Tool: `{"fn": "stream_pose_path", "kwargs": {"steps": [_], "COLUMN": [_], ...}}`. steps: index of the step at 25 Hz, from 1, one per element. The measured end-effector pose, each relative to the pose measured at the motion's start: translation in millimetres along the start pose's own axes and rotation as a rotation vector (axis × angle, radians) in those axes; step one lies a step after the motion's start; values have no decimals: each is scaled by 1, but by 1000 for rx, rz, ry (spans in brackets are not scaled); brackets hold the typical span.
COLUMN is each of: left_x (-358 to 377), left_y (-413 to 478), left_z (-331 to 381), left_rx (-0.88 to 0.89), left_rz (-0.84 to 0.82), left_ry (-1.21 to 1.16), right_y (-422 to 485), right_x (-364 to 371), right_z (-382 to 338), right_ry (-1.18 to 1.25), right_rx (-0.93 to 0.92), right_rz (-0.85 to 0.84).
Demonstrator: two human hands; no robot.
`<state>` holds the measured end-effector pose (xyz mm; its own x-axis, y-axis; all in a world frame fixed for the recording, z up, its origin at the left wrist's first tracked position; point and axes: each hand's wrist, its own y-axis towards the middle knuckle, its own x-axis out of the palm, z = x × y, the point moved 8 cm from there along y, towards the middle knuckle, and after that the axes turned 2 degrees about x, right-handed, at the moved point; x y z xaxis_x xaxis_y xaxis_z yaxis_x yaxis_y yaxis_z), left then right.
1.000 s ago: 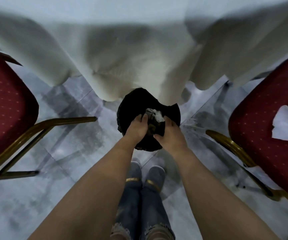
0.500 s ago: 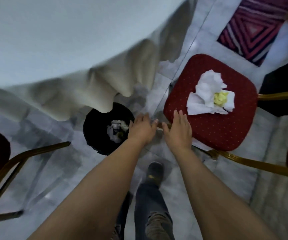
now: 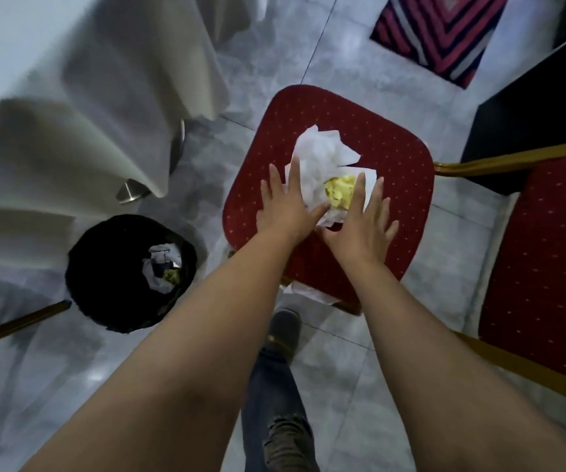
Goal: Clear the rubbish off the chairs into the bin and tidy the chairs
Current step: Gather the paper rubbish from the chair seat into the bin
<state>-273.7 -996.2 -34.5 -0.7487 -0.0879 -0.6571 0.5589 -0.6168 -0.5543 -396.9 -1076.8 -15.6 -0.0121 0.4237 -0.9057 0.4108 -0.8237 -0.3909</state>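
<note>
A red dotted chair seat (image 3: 387,155) holds crumpled white paper (image 3: 322,155) with a yellow scrap (image 3: 339,190) on it. My left hand (image 3: 286,202) lies flat with spread fingers on the paper's left edge. My right hand (image 3: 363,219) is spread on the paper's near right side, its fingers beside the yellow scrap. Neither hand has closed on anything. A black bin (image 3: 128,272) stands on the floor to the left, with white and yellow rubbish (image 3: 164,267) inside.
A white tablecloth (image 3: 80,124) hangs at the upper left over a metal table foot (image 3: 131,192). A second red chair (image 3: 547,267) with a gold frame is at the right. A striped rug (image 3: 441,32) lies far ahead. My foot (image 3: 283,330) stands on grey tiles.
My hands let go of rubbish into the bin, then swung right and forward onto the paper on the red chair. The view turned right with them.
</note>
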Motion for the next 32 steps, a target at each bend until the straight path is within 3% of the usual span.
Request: {"fn": "stream_pose_path", "kwargs": {"steps": [5, 11, 16, 19, 24, 32], "left_x": [-13, 6, 28, 35, 22, -36], "left_y": [50, 57, 48, 45, 26, -44], "left_z": [32, 22, 16, 16, 3, -101], "left_rx": [-54, -293, -317, -291, -231, -290], "left_rz": [82, 32, 33, -12, -22, 136], "left_ry": [28, 122, -138, -315, -491, -667], "right_y": [47, 69, 74, 69, 39, -53], "right_x": [21, 29, 31, 28, 29, 46], "right_z": [4, -3, -14, -18, -30, -123], "right_ry": [-19, 7, 45, 152, 124, 103], "right_rx": [-27, -109, -198, -154, -193, -327], "right_rz": [-148, -102, -54, -4, -36, -32]}}
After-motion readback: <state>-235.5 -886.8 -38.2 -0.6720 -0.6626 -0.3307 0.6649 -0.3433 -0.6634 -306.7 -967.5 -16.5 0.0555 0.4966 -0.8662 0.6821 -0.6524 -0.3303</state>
